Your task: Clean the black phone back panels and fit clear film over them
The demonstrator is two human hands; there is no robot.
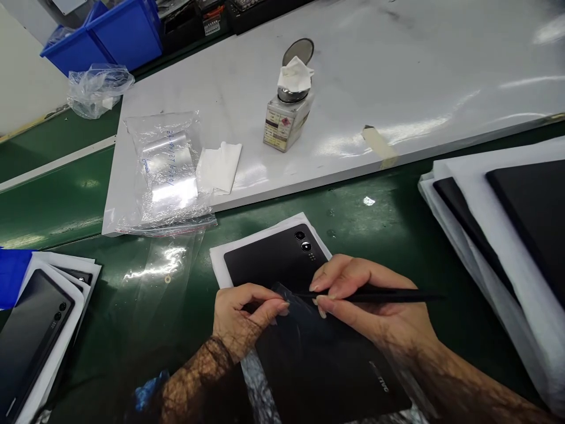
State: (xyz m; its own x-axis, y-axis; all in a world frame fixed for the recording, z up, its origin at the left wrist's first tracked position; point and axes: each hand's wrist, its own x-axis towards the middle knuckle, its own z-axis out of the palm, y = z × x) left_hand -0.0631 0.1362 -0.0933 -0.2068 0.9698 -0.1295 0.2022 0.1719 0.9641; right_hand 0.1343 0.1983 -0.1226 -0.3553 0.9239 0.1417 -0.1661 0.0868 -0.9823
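A black tablet (269, 259) lies back-up on a white foam sheet (217, 257) on the green mat, its camera lenses at the far corner. My left hand (241, 318) rests on the tablet's back and pinches the edge of a thin clear film (296, 306). My right hand (366, 300) is closed on a thin black stick tool (397, 296), whose tip meets the film between my two hands. Both hands sit over the tablet's middle, fingertips almost touching.
A white board (375, 88) carries a glass solvent bottle (286, 121) with a cloth on top, a white wipe (219, 168) and clear bags (170, 171). Stacked tablets in foam lie at right (507, 218) and left (35, 324). Blue bins (119, 32) stand at the back.
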